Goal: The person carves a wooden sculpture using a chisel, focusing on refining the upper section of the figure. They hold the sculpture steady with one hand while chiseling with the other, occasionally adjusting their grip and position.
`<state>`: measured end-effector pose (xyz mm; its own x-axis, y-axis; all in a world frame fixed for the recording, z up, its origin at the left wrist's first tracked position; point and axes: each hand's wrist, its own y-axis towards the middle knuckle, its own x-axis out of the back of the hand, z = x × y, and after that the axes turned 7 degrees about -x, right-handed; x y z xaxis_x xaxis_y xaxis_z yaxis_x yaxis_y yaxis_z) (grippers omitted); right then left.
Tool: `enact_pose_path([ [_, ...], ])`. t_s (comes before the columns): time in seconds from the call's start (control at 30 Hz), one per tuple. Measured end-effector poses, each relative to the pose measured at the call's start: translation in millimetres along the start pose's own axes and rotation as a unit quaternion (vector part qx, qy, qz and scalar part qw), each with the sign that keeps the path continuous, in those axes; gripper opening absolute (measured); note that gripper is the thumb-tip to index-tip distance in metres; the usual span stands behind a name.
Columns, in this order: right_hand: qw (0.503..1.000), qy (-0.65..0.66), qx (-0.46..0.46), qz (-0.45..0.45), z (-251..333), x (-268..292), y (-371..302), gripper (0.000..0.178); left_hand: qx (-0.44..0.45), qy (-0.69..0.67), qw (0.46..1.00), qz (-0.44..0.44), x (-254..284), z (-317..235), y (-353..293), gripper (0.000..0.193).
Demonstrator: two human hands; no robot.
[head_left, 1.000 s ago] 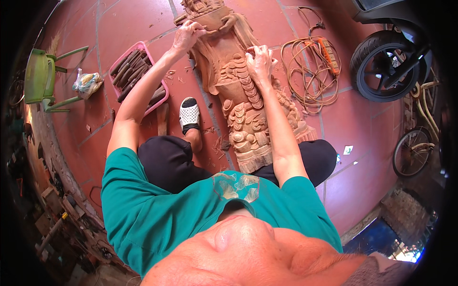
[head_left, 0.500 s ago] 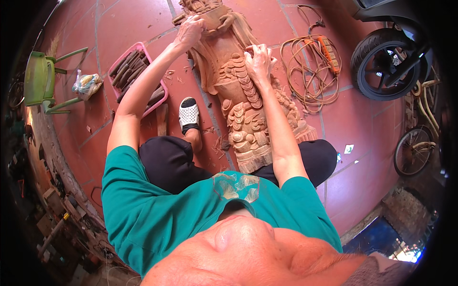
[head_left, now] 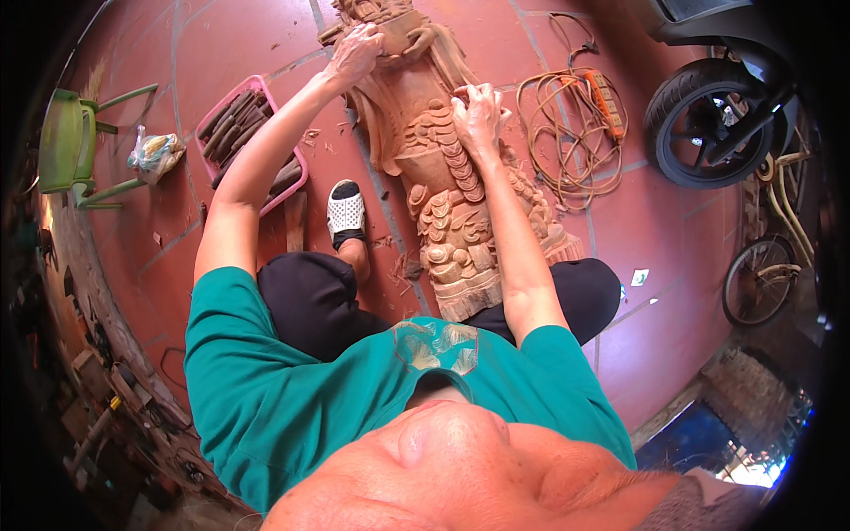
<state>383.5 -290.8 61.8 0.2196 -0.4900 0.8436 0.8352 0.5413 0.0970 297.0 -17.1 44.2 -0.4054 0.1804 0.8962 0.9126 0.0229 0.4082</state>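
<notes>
A carved wooden statue (head_left: 416, 111) lies lengthwise on the floor, its base between my legs and its far end cut off by the top of the view. My left hand (head_left: 357, 53) is closed at the statue's upper left edge, fingers curled against the wood. Farther down, my right hand (head_left: 479, 115) grips the right edge with bent fingers. Whether either hand also holds something small is hidden. Dense relief of rounded and overlapping shapes covers the lower half of the carving.
Left of the statue stands a pink basket (head_left: 303, 181) of dark-handled tools, beside wood chips. A green chair (head_left: 66, 142) and plastic bag (head_left: 157, 156) lie farther left. On the right are a coiled orange cord (head_left: 567, 168), a power strip (head_left: 606, 104) and a motorbike wheel (head_left: 704, 124).
The whole view has shifted slightly, so the scene sits a little more to the left. Both hands keep nearly the same place and pose on the statue.
</notes>
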Motion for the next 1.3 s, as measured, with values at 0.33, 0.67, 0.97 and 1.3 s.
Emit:
enact_pose_path([
  [0.33,1.000,-0.005,0.003,0.004,-0.9,-1.9,2.7,0.018,-0.026,0.008,0.997,-0.074,-26.0,-8.1,21.5,0.008],
  [0.67,1.000,0.015,0.000,0.002,-0.5,1.1,0.0,0.019,-0.047,0.036,0.998,-0.003,-3.6,3.7,-5.2,0.011],
  [0.97,1.000,0.007,-0.001,-0.003,-0.9,0.8,-0.4,0.019,-0.020,-0.012,0.998,-0.051,-18.9,-10.6,13.2,0.008],
  [1.3,1.000,0.007,0.005,-0.014,-8.5,-1.4,0.8,0.019,-0.003,-0.059,0.997,-0.040,-31.1,-18.6,21.7,0.010],
])
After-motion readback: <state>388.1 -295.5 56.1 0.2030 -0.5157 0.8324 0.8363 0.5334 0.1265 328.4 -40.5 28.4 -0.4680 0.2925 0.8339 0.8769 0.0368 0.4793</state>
